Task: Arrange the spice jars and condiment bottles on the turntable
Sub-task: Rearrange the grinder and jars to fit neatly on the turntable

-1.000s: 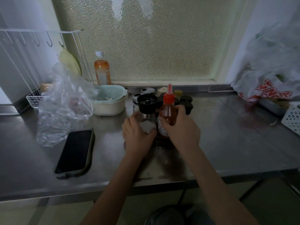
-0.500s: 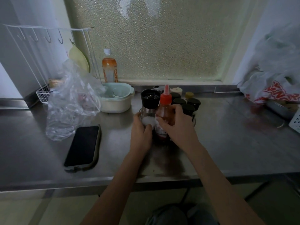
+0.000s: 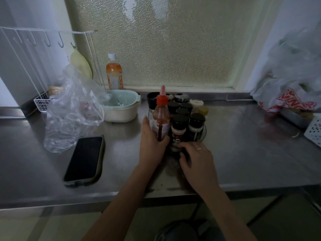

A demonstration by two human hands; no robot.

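A round turntable (image 3: 203, 134) on the steel counter carries several black-capped spice jars (image 3: 197, 123), packed close. At its left front stands a red-capped sauce bottle (image 3: 161, 117) with a black-lidded glass bottle (image 3: 151, 101) right behind it. My left hand (image 3: 150, 145) wraps the base of the sauce bottle from the left. My right hand (image 3: 196, 158) lies at the turntable's front edge, fingertips touching a pale-capped spice jar (image 3: 177, 138). The turntable's front is hidden by my hands.
A black phone (image 3: 84, 158) lies on the left of the counter (image 3: 243, 153). Behind it are a clear plastic bag (image 3: 73, 108), a pale lidded bowl (image 3: 120, 106), an orange drink bottle (image 3: 114, 73) and a white wire rack (image 3: 41, 101). Plastic bags (image 3: 291, 79) and a white basket (image 3: 314, 127) crowd the right.
My right hand has let go of the sauce bottle and dropped to the turntable's front edge at the pale-capped jar. My left hand has shifted onto the sauce bottle. The bottles now sit further left.
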